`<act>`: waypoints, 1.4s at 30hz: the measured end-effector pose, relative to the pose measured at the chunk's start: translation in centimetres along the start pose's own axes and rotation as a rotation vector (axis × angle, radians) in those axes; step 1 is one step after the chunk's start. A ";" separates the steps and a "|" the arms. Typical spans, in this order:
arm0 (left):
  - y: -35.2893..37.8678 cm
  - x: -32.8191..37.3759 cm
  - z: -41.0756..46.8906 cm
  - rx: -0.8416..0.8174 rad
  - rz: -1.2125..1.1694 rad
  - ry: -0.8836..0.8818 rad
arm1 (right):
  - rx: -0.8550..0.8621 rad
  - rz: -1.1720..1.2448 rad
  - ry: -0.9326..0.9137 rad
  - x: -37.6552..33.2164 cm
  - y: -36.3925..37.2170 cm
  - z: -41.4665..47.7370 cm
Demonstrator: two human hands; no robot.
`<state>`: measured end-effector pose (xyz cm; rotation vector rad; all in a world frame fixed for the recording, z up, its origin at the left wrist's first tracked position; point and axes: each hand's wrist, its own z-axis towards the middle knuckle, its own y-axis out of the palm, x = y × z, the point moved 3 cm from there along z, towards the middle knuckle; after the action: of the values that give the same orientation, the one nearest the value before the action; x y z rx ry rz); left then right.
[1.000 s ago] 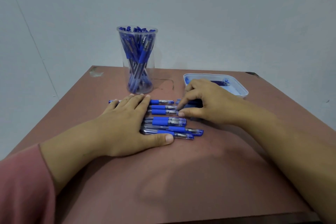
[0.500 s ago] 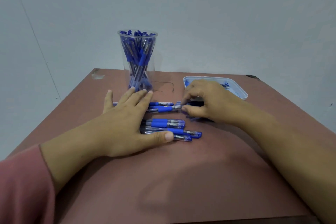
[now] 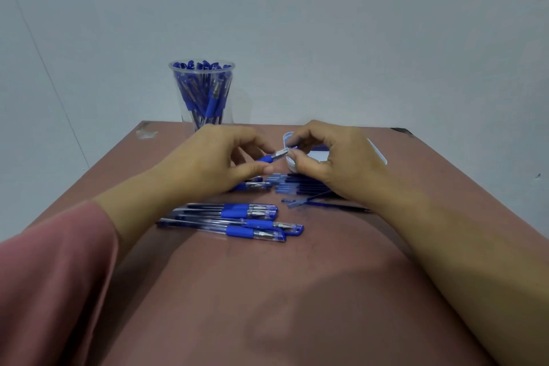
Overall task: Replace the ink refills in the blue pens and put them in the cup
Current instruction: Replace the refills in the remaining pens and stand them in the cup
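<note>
Brown table (image 3: 267, 306), chipped far-left corner (image 3: 145, 132), plain grey wall (image 3: 326, 24) behind

Single view, head-worn, wide-angle. The camera sits above the near edge of the brown table (image 3: 267, 306), facing forward and tilted down. Both forearms enter from the bottom corners, close to the lens. The left hand (image 3: 208, 163) and right hand (image 3: 335, 163) grip a blue pen (image 3: 271, 157) at frame centre. The clear cup (image 3: 202, 92) stands at the far table edge, left of centre. Grey wall (image 3: 326, 24) fills the upper frame.
</note>
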<state>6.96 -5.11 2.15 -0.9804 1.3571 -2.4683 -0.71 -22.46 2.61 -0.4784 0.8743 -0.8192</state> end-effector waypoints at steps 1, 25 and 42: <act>0.2 0.0 0.3 0.011 -0.042 0.004 | 0.011 0.018 -0.004 0.3 -0.1 0.0; 0.3 0.2 -1.8 0.098 -0.136 0.118 | -0.091 -0.005 -0.088 -0.9 0.7 -0.2; -1.1 -1.1 -1.6 0.075 0.033 0.119 | -0.259 -0.119 0.103 0.6 -2.0 -0.8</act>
<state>7.01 -2.89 1.92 -0.8009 1.2920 -2.5690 -1.98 -24.17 3.26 -0.7259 1.0616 -0.8485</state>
